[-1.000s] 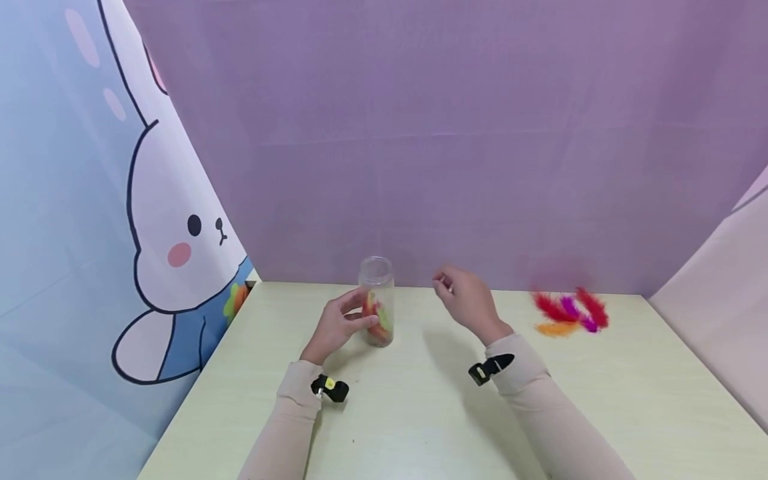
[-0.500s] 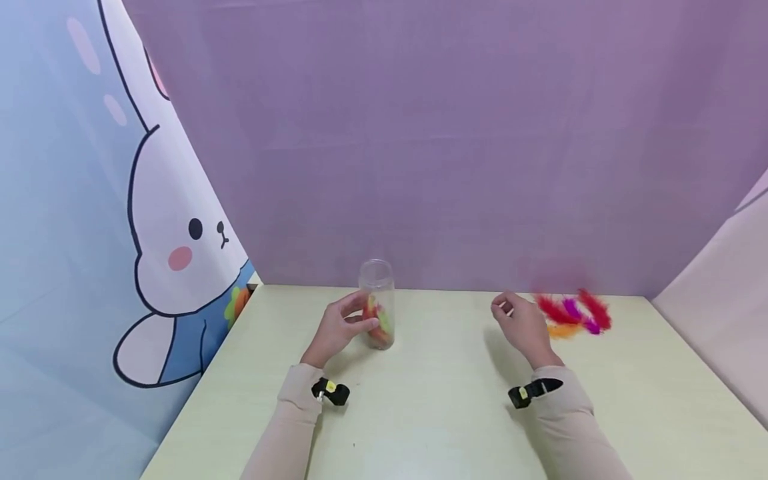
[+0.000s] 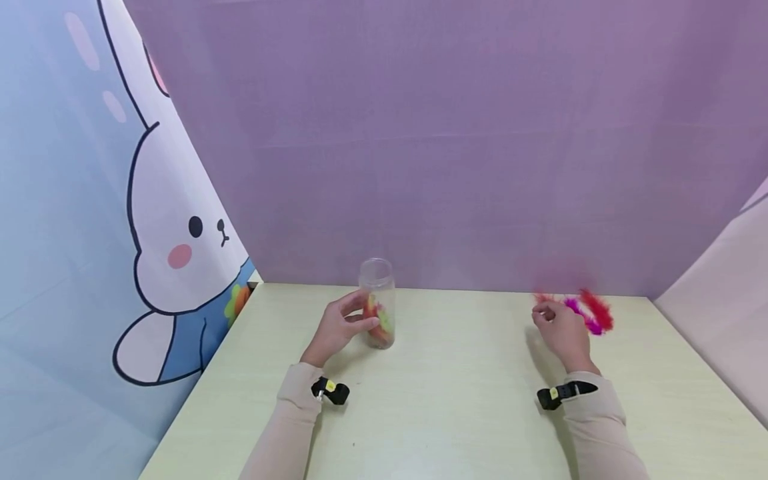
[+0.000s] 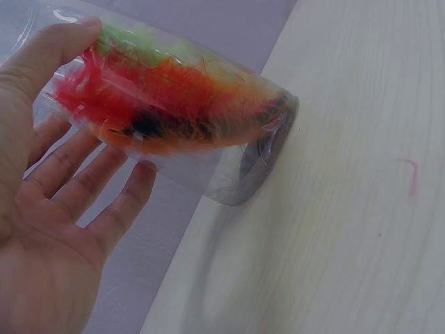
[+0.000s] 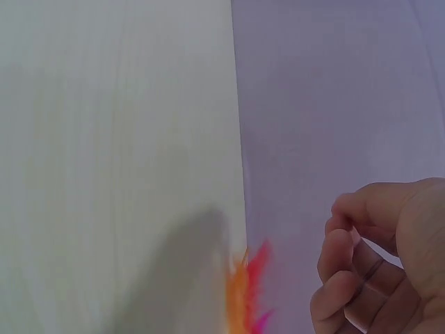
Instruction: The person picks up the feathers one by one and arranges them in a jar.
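In the head view my left hand (image 3: 339, 327) grips a tall clear jar (image 3: 378, 273) that stands upright on the table. Red, green and orange feathers (image 4: 167, 90) fill its lower part, as the left wrist view shows. Thumb and fingers lie on opposite sides of the jar wall. My right hand (image 3: 564, 333) is above the table at the right, beside loose feathers (image 3: 595, 310) in red and magenta, and covers part of them. Its fingers are loosely curled with nothing seen between them. The right wrist view shows an orange feather (image 5: 238, 299) below and apart from the fingertips.
The pale wooden table (image 3: 444, 393) ends at the back against a purple cloth (image 3: 450, 147). A blue cloth with a rabbit print (image 3: 174, 200) hangs on the left, and a pale cloth (image 3: 720, 280) on the right.
My right hand has moved right, from near the jar to the loose feathers, and now covers some of them. The left hand and the jar have stayed in place.
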The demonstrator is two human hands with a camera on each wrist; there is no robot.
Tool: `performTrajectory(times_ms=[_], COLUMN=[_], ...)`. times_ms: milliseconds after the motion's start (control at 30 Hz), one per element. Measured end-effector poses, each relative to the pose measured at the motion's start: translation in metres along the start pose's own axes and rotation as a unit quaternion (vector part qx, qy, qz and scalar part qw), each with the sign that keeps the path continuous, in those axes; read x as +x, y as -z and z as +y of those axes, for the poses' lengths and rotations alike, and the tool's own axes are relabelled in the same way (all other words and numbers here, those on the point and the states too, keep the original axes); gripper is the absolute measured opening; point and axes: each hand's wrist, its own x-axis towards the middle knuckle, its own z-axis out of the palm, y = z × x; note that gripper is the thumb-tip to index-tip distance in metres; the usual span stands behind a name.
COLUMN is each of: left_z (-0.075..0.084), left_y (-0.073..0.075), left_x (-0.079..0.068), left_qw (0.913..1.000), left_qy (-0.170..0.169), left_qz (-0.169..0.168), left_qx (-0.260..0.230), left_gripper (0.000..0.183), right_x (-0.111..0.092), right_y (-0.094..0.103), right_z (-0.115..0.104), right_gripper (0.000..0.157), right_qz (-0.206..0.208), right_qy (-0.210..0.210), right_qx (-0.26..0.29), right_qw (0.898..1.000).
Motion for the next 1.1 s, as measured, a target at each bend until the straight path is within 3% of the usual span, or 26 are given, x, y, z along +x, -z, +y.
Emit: performTrajectory(times_ms=[300,867,1100], left_z=[-0.001,0.005,0.002], left_y=[0.001,0.002,0.002], left_x=[0.000,-0.001,0.000], left_qw=[1.0000,1.0000,1.0000], left_qy=[0.003,0.007,0.004], left_qz=[-0.003,-0.006,-0.008], left_qx=[0.002,0.001,-0.001], left_gripper=[0.066,0.067,0.066], right_x=[0.000,0.005,0.008], right_y=[0.006,0.004,0.000], right_z=[0.020,0.026,0.033], right_gripper=[0.024,0.024,0.022], right_qz=[-0.026,-0.113,-0.116], right_qy=[-0.012,-0.043,-0.049], right_qx=[-0.017,-0.044,-0.045], right_qw=[0.999,0.992,0.991])
